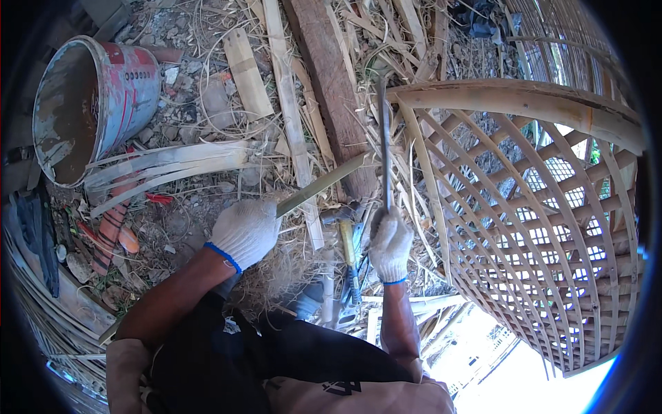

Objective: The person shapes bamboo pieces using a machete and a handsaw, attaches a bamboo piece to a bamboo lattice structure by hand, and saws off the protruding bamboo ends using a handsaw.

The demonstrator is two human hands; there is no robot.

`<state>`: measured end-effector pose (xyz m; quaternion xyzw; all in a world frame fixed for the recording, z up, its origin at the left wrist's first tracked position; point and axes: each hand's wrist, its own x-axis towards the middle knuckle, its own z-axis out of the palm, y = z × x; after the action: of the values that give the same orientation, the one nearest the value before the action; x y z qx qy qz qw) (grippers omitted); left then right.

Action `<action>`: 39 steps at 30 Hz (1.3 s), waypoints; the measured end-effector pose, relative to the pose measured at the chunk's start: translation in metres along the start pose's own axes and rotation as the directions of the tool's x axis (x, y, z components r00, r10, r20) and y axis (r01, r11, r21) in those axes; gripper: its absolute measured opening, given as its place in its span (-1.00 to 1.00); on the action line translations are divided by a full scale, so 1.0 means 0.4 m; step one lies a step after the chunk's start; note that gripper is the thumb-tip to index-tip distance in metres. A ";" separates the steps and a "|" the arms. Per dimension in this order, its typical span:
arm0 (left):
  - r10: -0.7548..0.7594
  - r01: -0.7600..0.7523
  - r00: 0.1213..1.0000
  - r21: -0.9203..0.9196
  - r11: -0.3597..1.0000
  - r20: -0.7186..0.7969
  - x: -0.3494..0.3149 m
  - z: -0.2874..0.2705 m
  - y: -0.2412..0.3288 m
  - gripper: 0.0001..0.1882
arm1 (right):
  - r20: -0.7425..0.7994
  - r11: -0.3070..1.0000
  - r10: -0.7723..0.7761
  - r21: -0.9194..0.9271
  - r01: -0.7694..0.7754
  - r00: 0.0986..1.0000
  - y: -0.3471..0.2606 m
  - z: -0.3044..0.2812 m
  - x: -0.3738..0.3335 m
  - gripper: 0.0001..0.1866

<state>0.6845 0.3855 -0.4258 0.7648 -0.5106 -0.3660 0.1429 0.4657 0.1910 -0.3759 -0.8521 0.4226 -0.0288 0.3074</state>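
Note:
My left hand (245,236), in a white knit glove with a blue cuff, is closed around a greenish bamboo strip (321,183). The strip slants up to the right, its far end over a reddish-brown wooden beam (327,90). In the same kind of glove, my right hand (391,250) grips a machete (385,141) with a long narrow blade, seen nearly edge-on and pointing away from me. The blade stands just right of the strip's far end, apart from it. Below the beam's near end, between my hands, lies what looks like a hammer with a yellow handle (347,243).
A large openwork bamboo basket (527,207) with a thick rim fills the right side. At the left, a paint-stained bucket (131,86) lies tilted. Split bamboo pieces (248,74), shavings and rubble cover the ground. A fanned, split bamboo piece (179,162) lies beyond my left hand.

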 end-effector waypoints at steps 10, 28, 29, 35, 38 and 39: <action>-0.037 0.037 0.999 -0.018 0.999 0.007 0.007 -0.015 0.024 -0.87 | 0.024 0.860 -0.289 -0.433 0.270 0.957 0.221 0.104 -0.006 -0.69; -0.088 0.090 0.995 -0.059 0.994 0.047 -0.003 -0.026 0.013 -0.79 | 0.041 0.998 0.050 -0.024 -0.049 0.998 0.048 0.035 0.007 -0.52; -0.088 0.091 0.995 -0.058 0.994 0.048 0.004 -0.027 0.010 -0.79 | 0.007 0.998 0.062 -0.016 -0.062 0.998 0.049 0.033 0.004 -0.43; -0.136 0.147 0.985 -0.108 0.983 0.107 0.009 -0.026 0.008 -0.77 | 0.013 0.956 0.009 0.294 -0.012 1.000 0.064 0.024 0.003 -0.52; -0.080 0.089 0.993 -0.104 0.991 0.086 0.024 -0.012 -0.011 -0.77 | 0.123 0.991 0.078 -0.115 -0.064 0.989 0.100 0.060 0.043 -0.55; -0.101 0.112 0.989 -0.100 0.989 0.108 0.031 -0.015 -0.004 -0.77 | 0.141 0.996 0.073 -0.062 -0.065 0.987 0.113 0.055 0.043 -0.53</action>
<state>0.6925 0.3742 -0.4277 0.7626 -0.4553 -0.4385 0.1371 0.4515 0.1687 -0.4220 -0.8453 0.4295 0.0551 0.3130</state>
